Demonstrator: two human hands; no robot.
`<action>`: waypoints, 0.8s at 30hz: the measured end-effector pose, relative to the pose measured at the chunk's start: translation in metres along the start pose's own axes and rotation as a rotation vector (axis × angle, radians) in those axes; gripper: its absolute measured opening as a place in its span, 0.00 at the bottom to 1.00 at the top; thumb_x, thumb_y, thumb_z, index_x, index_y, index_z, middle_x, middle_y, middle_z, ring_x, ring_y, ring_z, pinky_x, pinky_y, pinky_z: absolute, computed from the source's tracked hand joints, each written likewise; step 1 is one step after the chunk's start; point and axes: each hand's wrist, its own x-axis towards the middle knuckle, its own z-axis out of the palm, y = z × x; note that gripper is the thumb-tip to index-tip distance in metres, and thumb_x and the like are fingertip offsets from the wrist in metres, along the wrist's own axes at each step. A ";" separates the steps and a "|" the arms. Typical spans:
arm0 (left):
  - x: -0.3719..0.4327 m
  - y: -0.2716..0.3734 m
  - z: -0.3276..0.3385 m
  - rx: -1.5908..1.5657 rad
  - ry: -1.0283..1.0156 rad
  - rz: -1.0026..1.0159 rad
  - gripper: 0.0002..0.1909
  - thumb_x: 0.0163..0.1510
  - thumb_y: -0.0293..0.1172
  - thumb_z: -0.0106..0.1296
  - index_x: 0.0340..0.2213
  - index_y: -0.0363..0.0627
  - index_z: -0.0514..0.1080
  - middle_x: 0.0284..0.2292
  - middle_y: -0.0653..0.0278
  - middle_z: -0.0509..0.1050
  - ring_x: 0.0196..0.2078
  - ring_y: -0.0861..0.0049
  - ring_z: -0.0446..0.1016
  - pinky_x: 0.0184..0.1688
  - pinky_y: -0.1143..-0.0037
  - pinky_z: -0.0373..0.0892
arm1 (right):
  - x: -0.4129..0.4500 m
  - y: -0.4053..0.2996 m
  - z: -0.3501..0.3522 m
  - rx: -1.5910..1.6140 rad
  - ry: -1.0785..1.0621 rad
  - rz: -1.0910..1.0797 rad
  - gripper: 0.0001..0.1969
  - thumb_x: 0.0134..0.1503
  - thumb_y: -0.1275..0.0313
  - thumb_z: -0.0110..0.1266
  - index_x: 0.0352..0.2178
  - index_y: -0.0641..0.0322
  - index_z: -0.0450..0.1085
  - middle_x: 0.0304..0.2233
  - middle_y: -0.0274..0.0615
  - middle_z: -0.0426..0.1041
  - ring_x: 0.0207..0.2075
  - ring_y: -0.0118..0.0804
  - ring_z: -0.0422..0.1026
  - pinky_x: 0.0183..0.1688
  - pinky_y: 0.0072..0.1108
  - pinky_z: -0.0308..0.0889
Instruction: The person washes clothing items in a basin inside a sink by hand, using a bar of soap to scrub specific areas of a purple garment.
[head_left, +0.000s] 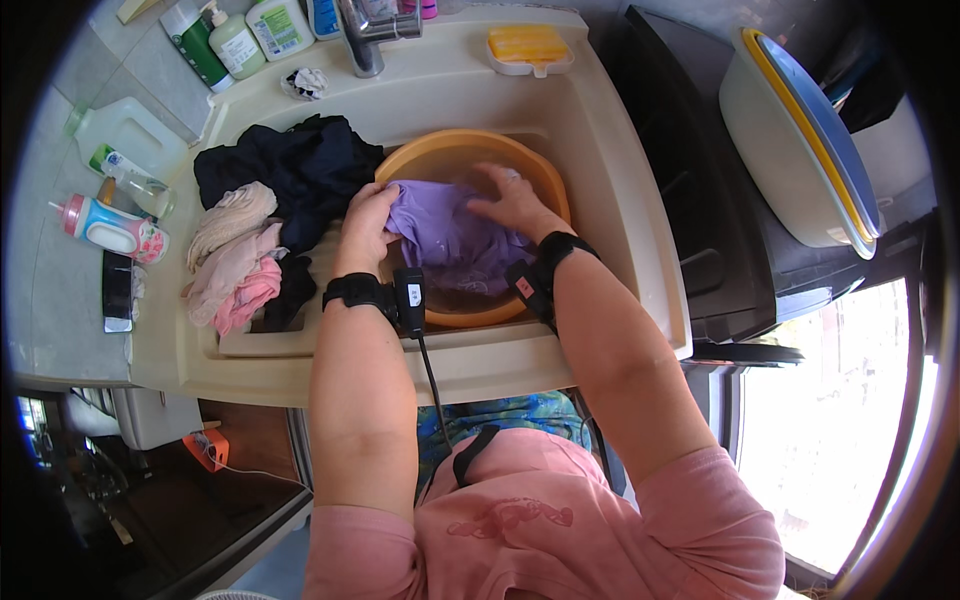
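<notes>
A purple cloth garment (450, 225) lies partly in the water of an orange plastic basin (469, 139), which stands in a cream laundry sink (630, 187). My left hand (367, 223) grips the garment's upper left edge at the basin's left rim. Over the right part of the cloth is my right hand (514, 196), its fingers spread and somewhat blurred; no cloth shows between them. Dark garments (292, 165) are heaped left of the basin on the sink's ribbed part. Nearer to me lie a cream cloth (232, 217) and a pink cloth (251, 292).
A chrome faucet (367, 45) rises at the sink's back, with a yellow soap bar in a white dish (529, 49) to its right. Bottles (240, 45) line the back left; a jug (131, 139) and a pink-capped bottle (116, 229) stand left. Stacked basins (787, 150) lean at right.
</notes>
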 end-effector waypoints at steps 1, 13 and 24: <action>0.000 -0.002 0.003 0.161 0.069 0.016 0.12 0.48 0.33 0.46 0.36 0.43 0.66 0.32 0.63 0.70 0.32 0.77 0.69 0.35 0.73 0.66 | -0.006 -0.001 0.004 -0.307 -0.014 -0.204 0.27 0.38 0.63 0.56 0.43 0.51 0.60 0.34 0.47 0.68 0.38 0.44 0.66 0.43 0.25 0.60; -0.009 0.001 0.004 0.366 0.058 -0.020 0.16 0.46 0.21 0.41 0.39 0.43 0.66 0.33 0.65 0.69 0.30 0.80 0.67 0.28 0.80 0.63 | -0.007 -0.017 -0.013 -0.250 -0.582 0.237 0.28 0.36 0.72 0.51 0.45 0.56 0.60 0.44 0.48 0.63 0.46 0.44 0.62 0.48 0.25 0.57; -0.004 0.009 0.007 0.205 -0.363 0.294 0.12 0.50 0.25 0.40 0.38 0.44 0.67 0.32 0.68 0.68 0.31 0.86 0.65 0.31 0.83 0.62 | 0.005 -0.044 -0.003 0.188 -0.289 0.008 0.19 0.47 0.64 0.50 0.39 0.63 0.63 0.37 0.43 0.64 0.42 0.36 0.61 0.46 0.22 0.56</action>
